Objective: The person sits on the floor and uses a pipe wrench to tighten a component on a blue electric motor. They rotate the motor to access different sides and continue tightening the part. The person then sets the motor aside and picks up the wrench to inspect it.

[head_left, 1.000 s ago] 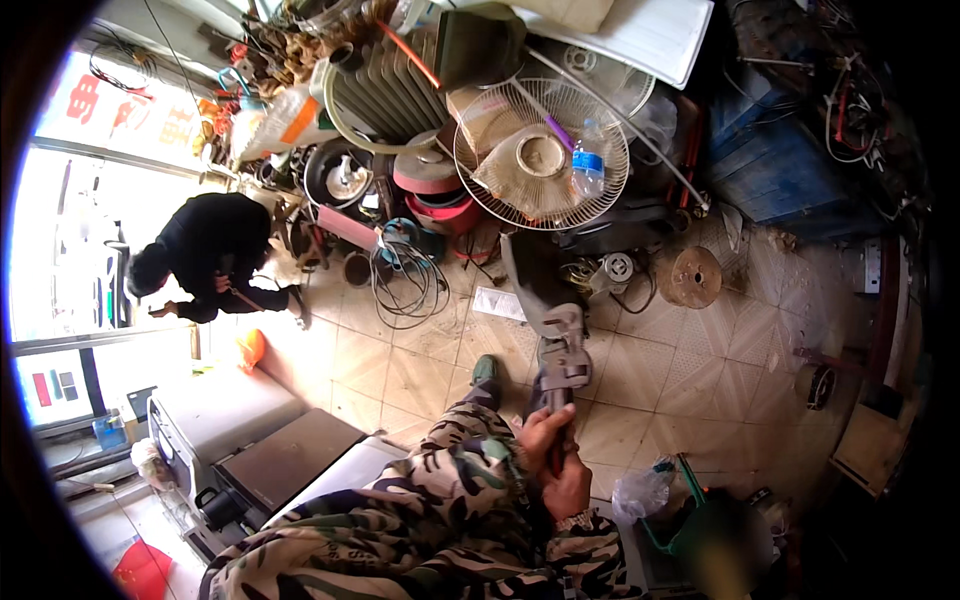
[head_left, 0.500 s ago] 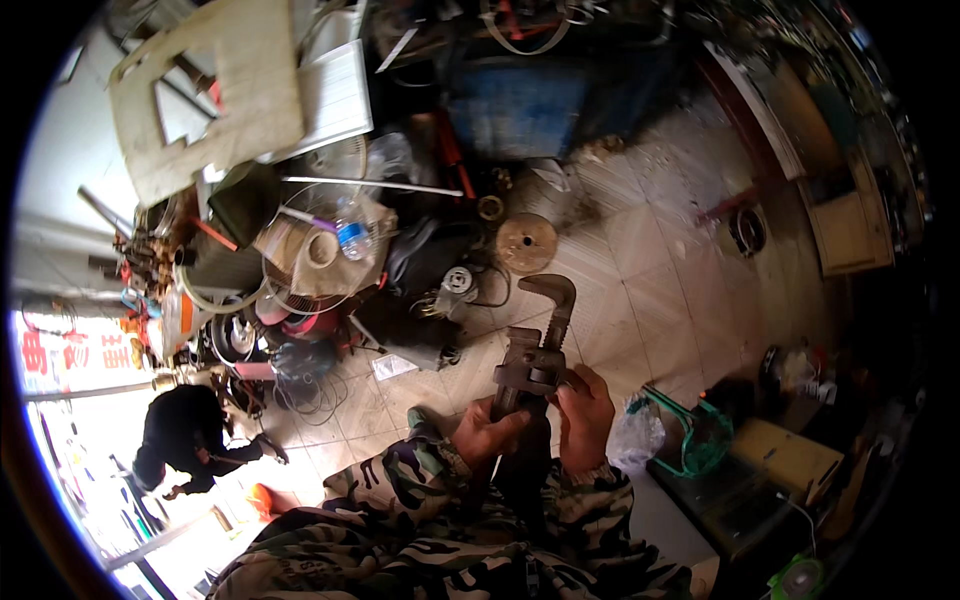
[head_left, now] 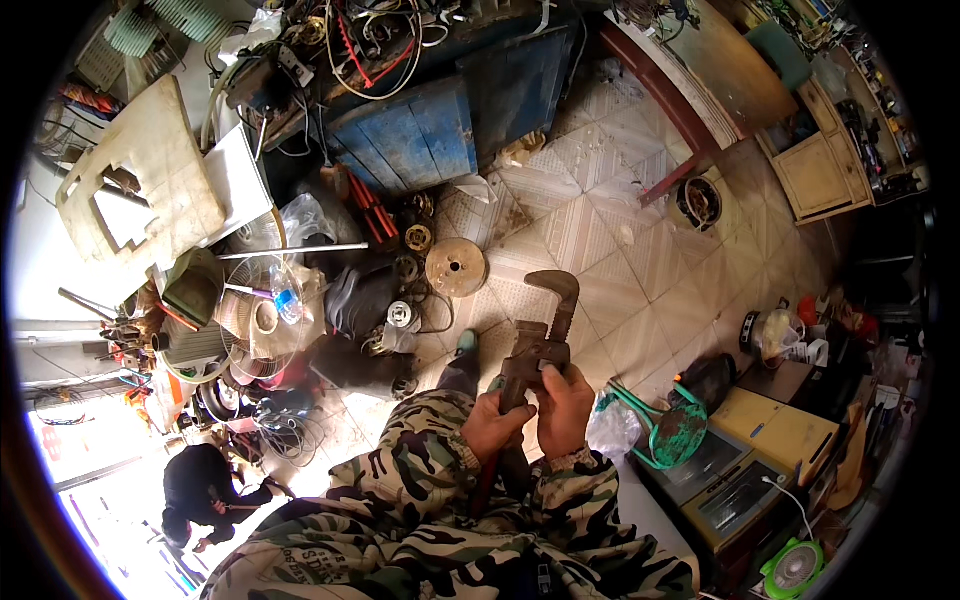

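Note:
A worn, rusty pipe wrench [head_left: 538,350] points away from me in front of my body, its hooked jaw at the far end and a gap between its two jaws. My left hand [head_left: 494,426] is wrapped round the upper handle, just below the head. Closed on the right side of the wrench, my right hand [head_left: 566,408] presses its thumb by the housing where the adjusting nut sits. The lower handle, reddish, runs down toward my jacket, partly hidden by my hands and sleeves. Nothing sits between the jaws.
On the tiled floor lie a round wooden disc [head_left: 456,267] and, farther right, a round pot-like container [head_left: 699,202]. Clutter with a fan guard [head_left: 262,345] fills the left. A green stool [head_left: 677,434] stands at right. A person in black [head_left: 205,490] bends at lower left.
My view has swung, so the floor and clutter sit farther left, and the picture is brighter. Both hands still hold the wrench, and my right hand has come in closer to its head.

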Action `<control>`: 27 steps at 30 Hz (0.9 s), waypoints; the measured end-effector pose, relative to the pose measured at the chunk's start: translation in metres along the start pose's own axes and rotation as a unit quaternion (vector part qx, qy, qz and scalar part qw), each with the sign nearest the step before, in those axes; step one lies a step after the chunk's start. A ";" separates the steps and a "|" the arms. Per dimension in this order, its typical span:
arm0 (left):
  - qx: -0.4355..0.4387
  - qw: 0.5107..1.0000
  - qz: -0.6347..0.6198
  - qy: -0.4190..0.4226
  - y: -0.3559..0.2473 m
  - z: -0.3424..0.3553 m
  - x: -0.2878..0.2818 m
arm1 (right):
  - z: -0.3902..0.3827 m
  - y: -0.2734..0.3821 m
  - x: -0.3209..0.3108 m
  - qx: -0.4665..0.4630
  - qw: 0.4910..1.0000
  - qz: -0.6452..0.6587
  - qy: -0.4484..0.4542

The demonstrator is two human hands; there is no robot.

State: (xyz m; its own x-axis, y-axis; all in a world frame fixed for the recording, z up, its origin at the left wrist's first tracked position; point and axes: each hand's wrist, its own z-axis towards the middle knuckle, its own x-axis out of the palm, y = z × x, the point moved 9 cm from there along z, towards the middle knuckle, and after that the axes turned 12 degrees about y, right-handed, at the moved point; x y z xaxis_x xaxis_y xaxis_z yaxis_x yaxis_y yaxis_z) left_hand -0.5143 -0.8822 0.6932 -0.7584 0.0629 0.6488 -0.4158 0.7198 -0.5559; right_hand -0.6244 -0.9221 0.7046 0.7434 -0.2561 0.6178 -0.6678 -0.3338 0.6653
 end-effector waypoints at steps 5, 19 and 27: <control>0.037 0.998 0.047 0.008 -0.070 0.039 0.003 | 0.071 0.039 0.043 -0.003 0.996 -0.064 0.064; 0.340 0.896 0.202 0.200 -0.336 0.070 0.135 | 0.117 0.268 0.234 -0.284 0.931 -0.079 0.215; 0.452 0.857 0.237 0.074 -0.363 0.136 0.155 | 0.185 0.330 0.271 -0.253 0.913 -0.026 0.319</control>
State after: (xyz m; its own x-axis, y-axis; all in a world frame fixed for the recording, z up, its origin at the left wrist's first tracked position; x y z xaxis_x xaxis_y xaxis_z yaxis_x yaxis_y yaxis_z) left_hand -0.5491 -1.2283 0.9247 -0.9056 0.3354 0.2597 -0.3477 -0.2360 -0.9074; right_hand -0.6371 -1.2699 1.0141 0.7107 0.3823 0.5906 -0.6828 0.1728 0.7099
